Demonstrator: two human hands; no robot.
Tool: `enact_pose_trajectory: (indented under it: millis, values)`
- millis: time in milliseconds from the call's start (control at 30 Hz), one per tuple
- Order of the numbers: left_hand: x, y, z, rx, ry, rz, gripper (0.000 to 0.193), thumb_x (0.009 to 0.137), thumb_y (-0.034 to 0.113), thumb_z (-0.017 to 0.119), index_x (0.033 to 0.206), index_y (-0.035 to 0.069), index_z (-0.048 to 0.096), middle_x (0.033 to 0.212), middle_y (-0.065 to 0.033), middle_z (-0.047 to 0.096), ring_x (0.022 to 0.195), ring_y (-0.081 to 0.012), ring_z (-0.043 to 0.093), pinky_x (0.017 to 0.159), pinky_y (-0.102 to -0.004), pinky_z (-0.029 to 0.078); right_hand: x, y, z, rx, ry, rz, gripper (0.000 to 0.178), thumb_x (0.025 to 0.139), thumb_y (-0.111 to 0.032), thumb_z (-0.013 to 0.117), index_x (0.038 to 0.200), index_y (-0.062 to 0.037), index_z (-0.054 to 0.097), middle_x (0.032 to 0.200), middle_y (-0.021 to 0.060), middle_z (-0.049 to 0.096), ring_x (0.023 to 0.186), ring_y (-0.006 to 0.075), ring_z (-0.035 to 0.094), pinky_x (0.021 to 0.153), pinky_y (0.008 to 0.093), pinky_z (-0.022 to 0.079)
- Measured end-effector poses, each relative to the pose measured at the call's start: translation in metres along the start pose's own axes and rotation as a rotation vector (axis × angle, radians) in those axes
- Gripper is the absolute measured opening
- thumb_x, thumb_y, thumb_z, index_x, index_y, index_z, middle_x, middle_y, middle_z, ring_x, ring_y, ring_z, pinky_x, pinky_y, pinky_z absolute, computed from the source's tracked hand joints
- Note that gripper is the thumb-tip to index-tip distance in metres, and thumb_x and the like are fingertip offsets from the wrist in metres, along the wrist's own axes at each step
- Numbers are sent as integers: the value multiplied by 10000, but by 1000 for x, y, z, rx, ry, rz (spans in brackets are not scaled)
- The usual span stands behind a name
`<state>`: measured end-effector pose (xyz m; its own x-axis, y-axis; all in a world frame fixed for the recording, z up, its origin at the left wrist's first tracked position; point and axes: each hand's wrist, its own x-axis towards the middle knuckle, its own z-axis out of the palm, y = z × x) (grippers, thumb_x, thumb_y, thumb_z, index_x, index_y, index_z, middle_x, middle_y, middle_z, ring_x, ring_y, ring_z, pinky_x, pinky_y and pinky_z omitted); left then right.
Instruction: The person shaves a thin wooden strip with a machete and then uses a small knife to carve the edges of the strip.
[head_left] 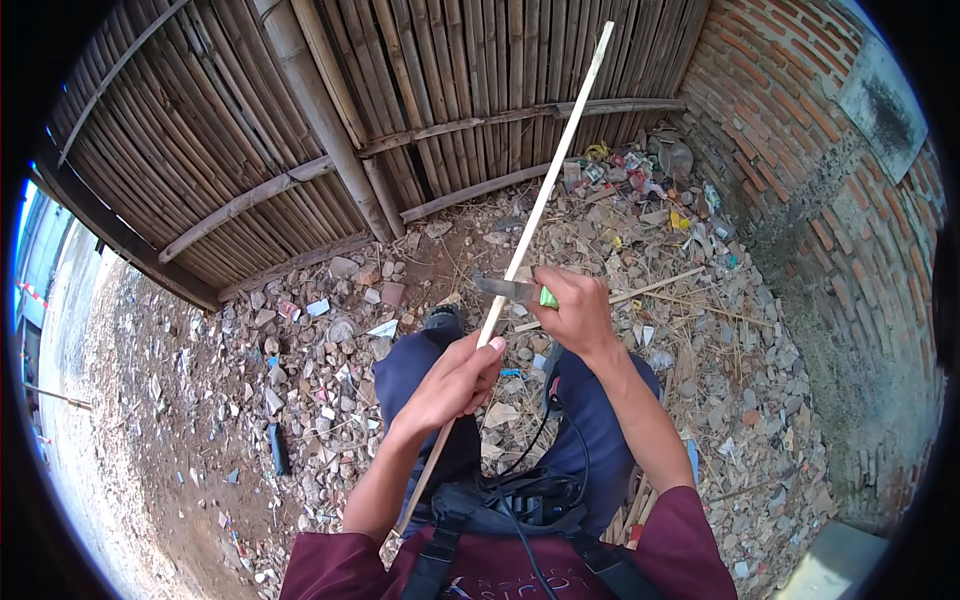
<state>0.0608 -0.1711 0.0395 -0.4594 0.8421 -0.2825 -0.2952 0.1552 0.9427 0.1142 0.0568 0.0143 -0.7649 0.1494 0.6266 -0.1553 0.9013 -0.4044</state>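
Note:
A long pale strip of split bamboo slants from my lap up to the far right, its far end raised in front of the slatted wall. My left hand is closed around its lower part, thumb lying along the top. In my right hand is a knife with a green handle, gripped in a fist. Its grey blade points left and lies across the strip, just beyond my left hand. The fingers around the handle hide most of it.
A wall of upright bamboo slats stands ahead, and a brick wall rises on the right. Litter is heaped in their corner. Stones and scraps cover the ground. More thin strips lie beyond my right hand. A dark sheath-like object lies at left.

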Motion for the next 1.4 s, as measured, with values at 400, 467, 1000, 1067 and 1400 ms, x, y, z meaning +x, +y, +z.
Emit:
enact_pose_trajectory:
  millis: [400,467,1000,1067,1400]
  values:
    - [1,-10,8,162,86,186,378,1191,388,389,945,109,455,693,68,374,529,-34,310,454,-234,276,-3,-6,8,-37,54,-36,196,958,-249,737,883,-79,674,736,96,683,627,335,695,528,463,514]
    - [2,-11,10,178,86,173,395,1192,402,380,937,107,451,686,69,369,531,-36,311,456,-236,274,-3,-4,7,-41,71,-30,193,947,-251,744,881,-83,676,735,93,686,632,333,698,536,464,520]
    - [3,-6,21,160,116,172,483,1188,457,346,840,125,385,621,65,309,511,-54,246,455,-262,224,-4,-7,12,-83,145,59,144,775,-109,779,851,-98,658,728,88,685,638,336,702,535,460,530]
    - [3,-3,22,130,90,165,484,1188,459,343,833,132,371,608,67,297,504,-52,239,454,-265,208,-3,-4,13,-108,165,57,155,772,-109,786,866,-95,664,725,91,681,638,340,702,532,460,527]
    - [-7,-20,26,142,29,144,494,1186,471,350,825,136,382,594,76,286,490,-49,247,444,-270,211,19,29,-4,-167,347,167,150,744,-47,790,880,-70,731,765,125,743,690,346,732,595,438,545]
